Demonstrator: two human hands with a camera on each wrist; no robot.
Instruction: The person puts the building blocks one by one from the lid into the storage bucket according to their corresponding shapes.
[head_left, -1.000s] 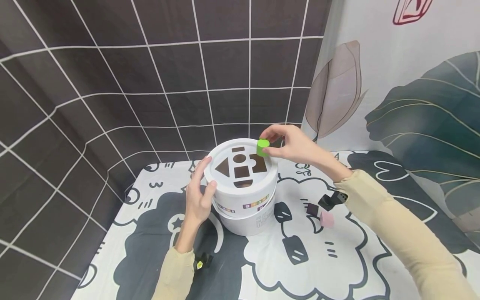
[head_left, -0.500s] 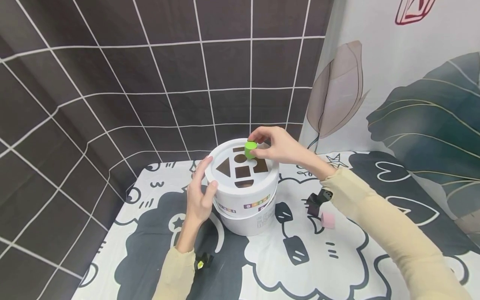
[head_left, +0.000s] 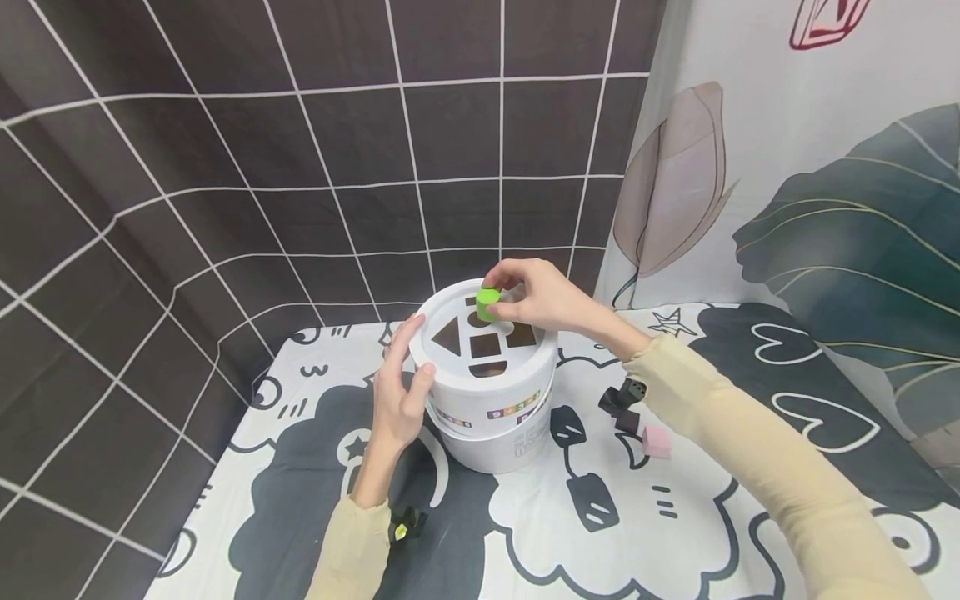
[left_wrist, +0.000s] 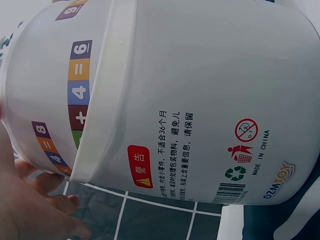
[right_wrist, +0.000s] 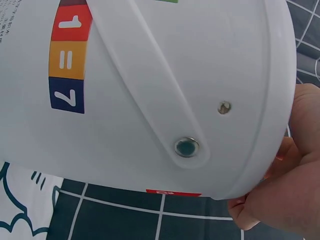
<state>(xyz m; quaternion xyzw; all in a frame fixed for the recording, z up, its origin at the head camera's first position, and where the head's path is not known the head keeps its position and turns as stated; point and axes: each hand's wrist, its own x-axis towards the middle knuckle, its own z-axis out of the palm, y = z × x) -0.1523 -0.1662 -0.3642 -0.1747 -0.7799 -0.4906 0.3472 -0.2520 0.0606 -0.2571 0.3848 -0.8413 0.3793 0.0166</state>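
Observation:
A white bucket [head_left: 491, 454] with a white lid [head_left: 442, 362] stands on the patterned cloth. Cut into the lid are several shaped holes, among them a triangular hole [head_left: 447, 336] and a square hole [head_left: 484, 345]. My right hand [head_left: 551, 298] pinches a green cylinder block [head_left: 487, 305] between thumb and fingers, upright over the lid's round hole. Whether its lower end is inside the hole cannot be told. My left hand [head_left: 399, 392] rests on the bucket's left side at the lid's rim, fingers and thumb spread. In the right wrist view, the bucket's wall [right_wrist: 150, 100] hides the block.
A pink block [head_left: 656, 441] and a small dark block [head_left: 627, 422] lie on the cloth [head_left: 540, 533] right of the bucket. Behind it hangs a dark grid-lined curtain [head_left: 360, 142]; a leaf-print curtain [head_left: 690, 200] hangs at the right.
My right hand has carried the green cylinder block leftward and slightly down, from the lid's right edge to the round hole. My left hand has stayed on the bucket.

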